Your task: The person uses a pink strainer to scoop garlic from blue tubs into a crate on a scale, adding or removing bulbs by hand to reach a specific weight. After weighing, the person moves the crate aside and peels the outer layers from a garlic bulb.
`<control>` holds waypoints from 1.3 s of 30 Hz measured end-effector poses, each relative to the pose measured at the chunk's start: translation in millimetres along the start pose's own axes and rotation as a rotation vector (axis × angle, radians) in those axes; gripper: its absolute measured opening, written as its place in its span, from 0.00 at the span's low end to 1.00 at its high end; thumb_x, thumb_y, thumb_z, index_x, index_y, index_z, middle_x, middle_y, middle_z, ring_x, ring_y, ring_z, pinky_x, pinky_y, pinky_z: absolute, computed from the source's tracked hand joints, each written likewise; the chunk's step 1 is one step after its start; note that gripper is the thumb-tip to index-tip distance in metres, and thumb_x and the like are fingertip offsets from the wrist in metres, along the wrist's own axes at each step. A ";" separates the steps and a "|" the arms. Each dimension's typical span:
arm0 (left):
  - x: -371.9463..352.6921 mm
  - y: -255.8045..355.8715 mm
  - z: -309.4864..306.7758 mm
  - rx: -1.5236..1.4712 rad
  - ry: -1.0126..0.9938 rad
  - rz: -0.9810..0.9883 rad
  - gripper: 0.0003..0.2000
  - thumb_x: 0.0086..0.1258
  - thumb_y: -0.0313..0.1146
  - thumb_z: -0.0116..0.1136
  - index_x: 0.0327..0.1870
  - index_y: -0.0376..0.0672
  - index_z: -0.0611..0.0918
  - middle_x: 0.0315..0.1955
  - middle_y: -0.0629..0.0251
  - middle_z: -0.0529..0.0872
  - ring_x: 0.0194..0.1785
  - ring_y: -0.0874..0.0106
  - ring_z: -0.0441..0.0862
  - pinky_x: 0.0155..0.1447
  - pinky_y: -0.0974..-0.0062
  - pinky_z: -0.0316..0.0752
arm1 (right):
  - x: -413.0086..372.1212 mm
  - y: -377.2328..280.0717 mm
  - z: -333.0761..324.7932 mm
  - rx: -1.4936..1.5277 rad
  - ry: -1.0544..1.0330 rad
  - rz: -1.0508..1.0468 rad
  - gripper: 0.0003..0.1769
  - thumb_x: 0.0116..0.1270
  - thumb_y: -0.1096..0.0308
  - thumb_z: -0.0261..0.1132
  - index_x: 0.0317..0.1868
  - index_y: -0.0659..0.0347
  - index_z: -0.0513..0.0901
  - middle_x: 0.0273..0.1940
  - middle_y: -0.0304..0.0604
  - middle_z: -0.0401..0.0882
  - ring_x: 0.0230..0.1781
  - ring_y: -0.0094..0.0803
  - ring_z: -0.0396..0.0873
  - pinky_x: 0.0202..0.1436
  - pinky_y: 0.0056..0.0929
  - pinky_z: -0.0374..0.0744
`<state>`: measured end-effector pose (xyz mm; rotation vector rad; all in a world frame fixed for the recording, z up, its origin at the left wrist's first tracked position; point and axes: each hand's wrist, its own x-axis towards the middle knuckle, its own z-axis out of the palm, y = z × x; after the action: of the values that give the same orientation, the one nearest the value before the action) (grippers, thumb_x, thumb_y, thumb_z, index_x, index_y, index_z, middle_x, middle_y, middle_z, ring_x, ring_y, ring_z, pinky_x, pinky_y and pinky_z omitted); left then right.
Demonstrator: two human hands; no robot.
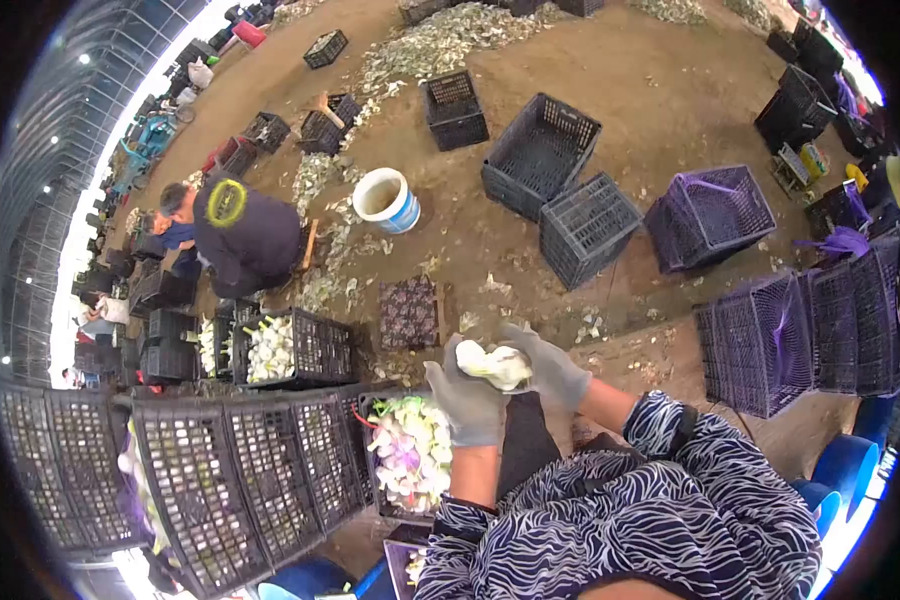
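Note:
Both of my hands wear grey gloves and meet in front of my lap. White garlic bulbs (494, 366) lie between them; how many is not clear. My left hand (464, 402) curls around the garlic from the left and below. From the other side, my right hand (552, 370) closes on its right end, slightly blurred, with some fingers hidden. Just left of my left wrist stands a black crate full of garlic (406, 452), white and purple with green stem ends. A dark patterned mat (408, 314) lies on the ground beyond my hands.
Stacked black crates (260, 465) line my left side, near another garlic-filled crate (272, 350). Ahead are a white bucket (398, 206) and black crates (542, 155). Purple-netted crates (755, 345) stand right. A person (245, 230) in dark clothes bends at the left.

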<state>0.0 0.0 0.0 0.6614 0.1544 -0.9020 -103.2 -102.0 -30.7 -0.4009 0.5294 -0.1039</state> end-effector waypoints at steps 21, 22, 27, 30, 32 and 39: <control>332.2 47.1 103.7 0.642 -0.068 -0.455 0.24 0.72 0.60 0.44 0.46 0.48 0.79 0.34 0.75 0.77 0.40 0.86 0.72 0.43 0.84 0.68 | 221.7 -253.2 37.6 -0.254 -0.061 0.012 0.35 0.63 0.71 0.63 0.69 0.64 0.59 0.56 0.47 0.75 0.54 0.32 0.78 0.57 0.30 0.78; 358.4 38.4 90.0 0.650 -0.106 -0.410 0.24 0.72 0.60 0.44 0.49 0.48 0.77 0.37 0.73 0.76 0.42 0.83 0.73 0.44 0.82 0.69 | 234.9 -268.8 33.7 -0.267 -0.082 -0.010 0.32 0.62 0.71 0.64 0.66 0.64 0.62 0.54 0.46 0.76 0.53 0.32 0.78 0.56 0.28 0.78; 472.2 68.9 62.8 0.502 0.018 -0.335 0.23 0.76 0.52 0.40 0.66 0.54 0.65 0.56 0.61 0.74 0.55 0.66 0.72 0.55 0.64 0.69 | 331.8 -337.3 -47.7 -0.176 0.036 -0.198 0.26 0.64 0.71 0.61 0.62 0.56 0.65 0.47 0.47 0.78 0.38 0.46 0.84 0.31 0.52 0.86; 539.3 107.0 -112.8 0.160 -0.323 -0.282 0.22 0.74 0.53 0.41 0.63 0.55 0.68 0.59 0.59 0.74 0.61 0.57 0.69 0.64 0.52 0.63 | 371.4 -388.6 -54.2 -0.018 0.146 -0.183 0.25 0.63 0.72 0.60 0.61 0.52 0.66 0.45 0.45 0.78 0.36 0.46 0.83 0.35 0.46 0.86; 524.4 129.9 -143.9 0.298 -0.025 -0.129 0.20 0.74 0.53 0.38 0.57 0.53 0.72 0.56 0.62 0.75 0.62 0.57 0.68 0.61 0.55 0.65 | 409.3 -411.7 -70.1 -0.031 0.184 -0.188 0.24 0.62 0.72 0.61 0.60 0.55 0.68 0.46 0.44 0.78 0.39 0.41 0.82 0.39 0.43 0.84; 510.0 162.1 -216.2 0.169 1.107 -0.361 0.23 0.70 0.56 0.42 0.56 0.49 0.71 0.49 0.58 0.76 0.49 0.59 0.75 0.47 0.55 0.73 | 562.2 -474.3 -72.9 -0.145 0.229 -0.080 0.21 0.60 0.75 0.59 0.55 0.62 0.73 0.44 0.45 0.81 0.38 0.37 0.83 0.39 0.37 0.83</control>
<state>473.9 -145.9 -295.4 1.2659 1.2252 -0.8032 345.8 -673.8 -163.8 -0.5553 0.7495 -0.1907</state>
